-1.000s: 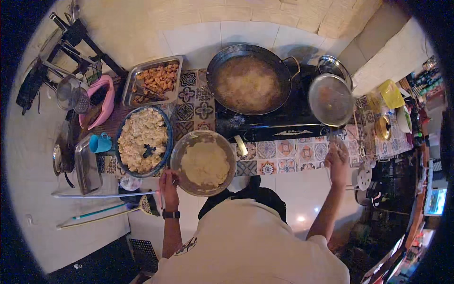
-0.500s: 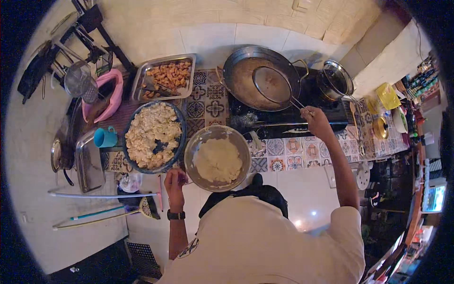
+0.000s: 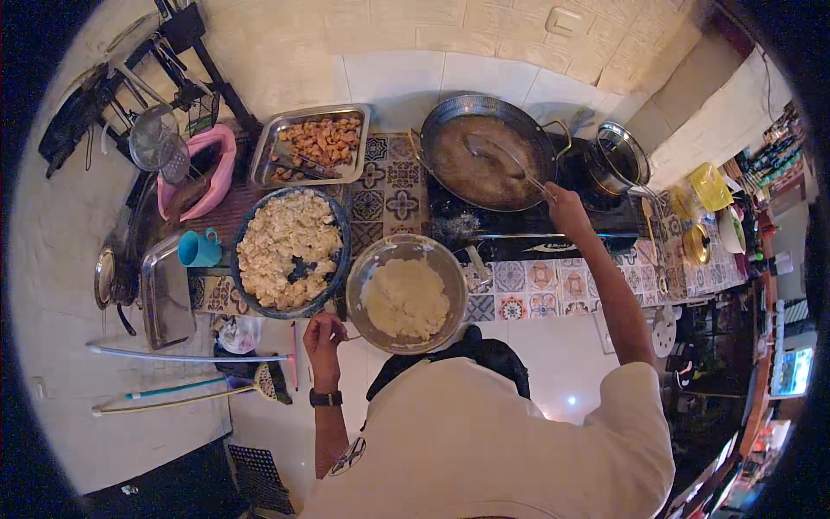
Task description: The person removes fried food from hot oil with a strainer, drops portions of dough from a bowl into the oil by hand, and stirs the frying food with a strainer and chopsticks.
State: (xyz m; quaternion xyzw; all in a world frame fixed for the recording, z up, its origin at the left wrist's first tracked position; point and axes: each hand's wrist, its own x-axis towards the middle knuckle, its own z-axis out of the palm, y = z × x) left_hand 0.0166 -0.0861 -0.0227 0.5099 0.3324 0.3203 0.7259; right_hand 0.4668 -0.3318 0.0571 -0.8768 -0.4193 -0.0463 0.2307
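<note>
My right hand is wrapped round the handle of a round skimmer, its head tilted into the brown oil of a large wok. The wok stands on a black stove, with a handle on either side. By the counter's front edge, my left hand has its fingers drawn together; a thin thing shows beside the fingertips, too small to name. To that hand's right is a metal bowl of pale, thick batter. Beyond the hand is a dark blue basin heaped with batter-coated pieces.
Browned pieces and tongs lie in a metal tray at the back. A turquoise mug and an upright metal tray are on the left. Right of the wok stands a pot. Utensils hang at the far left.
The skimmer's head has tipped from lying broad over the wok to a steep tilt in the oil. My right hand has shifted slightly left. The whole view has moved a little.
</note>
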